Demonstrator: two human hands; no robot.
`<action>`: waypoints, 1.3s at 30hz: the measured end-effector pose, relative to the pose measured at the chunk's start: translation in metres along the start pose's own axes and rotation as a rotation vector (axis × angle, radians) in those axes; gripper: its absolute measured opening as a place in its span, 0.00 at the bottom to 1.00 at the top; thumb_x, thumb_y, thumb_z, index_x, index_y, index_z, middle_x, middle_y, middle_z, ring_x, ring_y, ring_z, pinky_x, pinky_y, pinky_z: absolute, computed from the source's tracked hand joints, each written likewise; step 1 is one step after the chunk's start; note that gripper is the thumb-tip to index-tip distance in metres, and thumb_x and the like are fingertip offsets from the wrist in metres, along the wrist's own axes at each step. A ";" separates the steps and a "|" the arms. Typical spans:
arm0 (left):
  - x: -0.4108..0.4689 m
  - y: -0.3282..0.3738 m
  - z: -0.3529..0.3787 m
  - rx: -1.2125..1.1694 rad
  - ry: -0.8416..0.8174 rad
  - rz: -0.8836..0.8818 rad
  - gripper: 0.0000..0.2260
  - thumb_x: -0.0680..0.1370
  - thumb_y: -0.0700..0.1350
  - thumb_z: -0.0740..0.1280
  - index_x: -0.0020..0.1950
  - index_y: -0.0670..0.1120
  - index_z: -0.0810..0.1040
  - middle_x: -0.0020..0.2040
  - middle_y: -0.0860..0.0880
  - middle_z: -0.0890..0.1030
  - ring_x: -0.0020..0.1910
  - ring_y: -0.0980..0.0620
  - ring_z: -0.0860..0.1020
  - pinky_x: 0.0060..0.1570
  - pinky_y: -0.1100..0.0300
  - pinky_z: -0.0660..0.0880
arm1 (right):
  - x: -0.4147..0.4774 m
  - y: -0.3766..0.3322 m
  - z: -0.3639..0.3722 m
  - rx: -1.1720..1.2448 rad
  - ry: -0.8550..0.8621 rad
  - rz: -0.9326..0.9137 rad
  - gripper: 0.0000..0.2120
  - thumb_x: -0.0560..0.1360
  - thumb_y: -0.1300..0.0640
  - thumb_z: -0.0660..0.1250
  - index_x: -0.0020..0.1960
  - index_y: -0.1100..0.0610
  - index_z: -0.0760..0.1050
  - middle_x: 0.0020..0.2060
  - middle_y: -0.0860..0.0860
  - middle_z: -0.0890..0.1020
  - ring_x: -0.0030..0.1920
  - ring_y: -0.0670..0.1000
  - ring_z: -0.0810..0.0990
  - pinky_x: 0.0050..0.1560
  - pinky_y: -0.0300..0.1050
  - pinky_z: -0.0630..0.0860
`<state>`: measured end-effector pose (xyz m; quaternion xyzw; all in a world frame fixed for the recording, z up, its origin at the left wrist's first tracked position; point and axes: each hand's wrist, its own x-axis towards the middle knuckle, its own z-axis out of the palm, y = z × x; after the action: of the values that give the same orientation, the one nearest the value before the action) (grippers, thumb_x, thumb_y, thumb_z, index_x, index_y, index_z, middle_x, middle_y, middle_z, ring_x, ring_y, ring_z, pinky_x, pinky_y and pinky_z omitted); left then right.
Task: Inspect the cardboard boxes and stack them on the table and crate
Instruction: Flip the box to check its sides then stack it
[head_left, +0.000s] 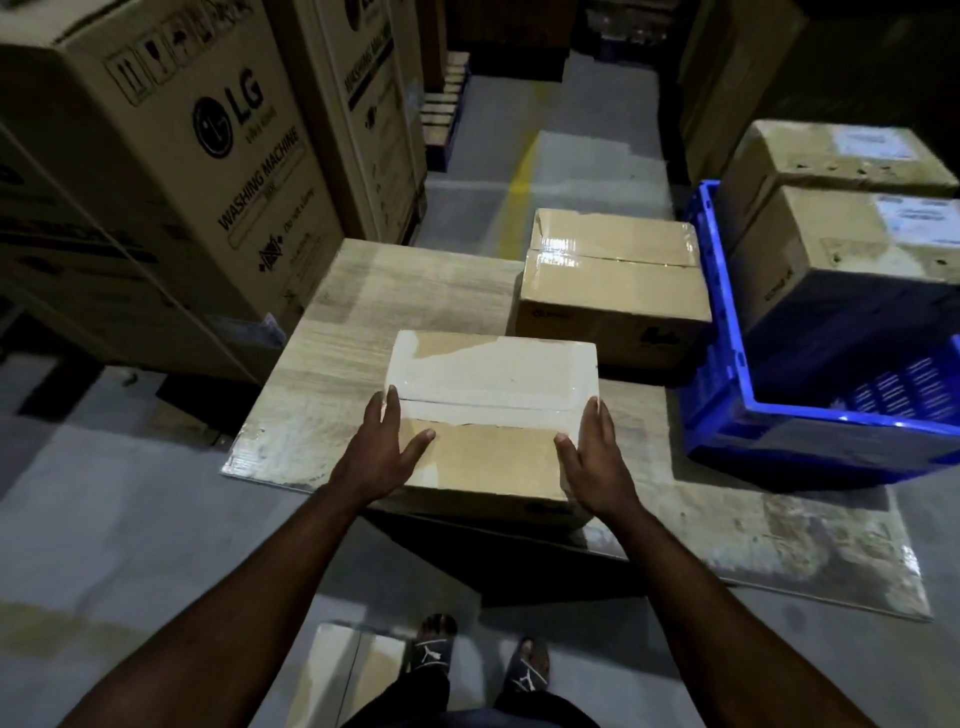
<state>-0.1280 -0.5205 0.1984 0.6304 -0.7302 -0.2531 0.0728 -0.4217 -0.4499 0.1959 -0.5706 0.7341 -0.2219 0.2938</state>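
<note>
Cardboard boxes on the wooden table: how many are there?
2. The near box sits at the front edge, between the left hand and the right hand. The far box sits at the back right, beside the blue crate. None seems hidden on the table.

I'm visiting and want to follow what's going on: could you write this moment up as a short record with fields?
place: storeroom, large washing machine cartons on the left
near box: taped, at the near edge of the table
left hand: flat against the near box's left side, thumb on top
right hand: flat against its right side
second box: taped, further back on the table
blue crate: right of the table, a labelled box inside
</note>
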 end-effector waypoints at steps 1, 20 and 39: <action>-0.004 -0.001 -0.003 0.000 0.024 -0.010 0.41 0.78 0.65 0.57 0.81 0.44 0.44 0.80 0.40 0.47 0.78 0.41 0.54 0.71 0.49 0.62 | -0.001 -0.007 -0.001 0.003 0.002 -0.013 0.35 0.84 0.48 0.55 0.80 0.60 0.40 0.80 0.55 0.42 0.79 0.54 0.51 0.70 0.45 0.60; 0.061 -0.045 -0.130 0.011 0.317 -0.137 0.40 0.78 0.64 0.59 0.80 0.41 0.49 0.79 0.39 0.55 0.77 0.38 0.56 0.73 0.42 0.61 | 0.117 -0.144 -0.008 -0.066 -0.023 -0.240 0.35 0.83 0.44 0.53 0.80 0.57 0.39 0.80 0.56 0.42 0.78 0.60 0.54 0.74 0.55 0.60; 0.298 -0.065 -0.154 -0.120 0.124 0.035 0.40 0.78 0.63 0.60 0.81 0.44 0.46 0.81 0.43 0.50 0.77 0.41 0.58 0.71 0.46 0.64 | 0.289 -0.175 -0.005 -0.256 0.061 -0.013 0.38 0.82 0.41 0.55 0.80 0.59 0.40 0.80 0.60 0.42 0.79 0.60 0.46 0.77 0.53 0.53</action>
<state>-0.0634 -0.8537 0.2374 0.6265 -0.7188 -0.2555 0.1599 -0.3524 -0.7734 0.2633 -0.6012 0.7612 -0.1456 0.1948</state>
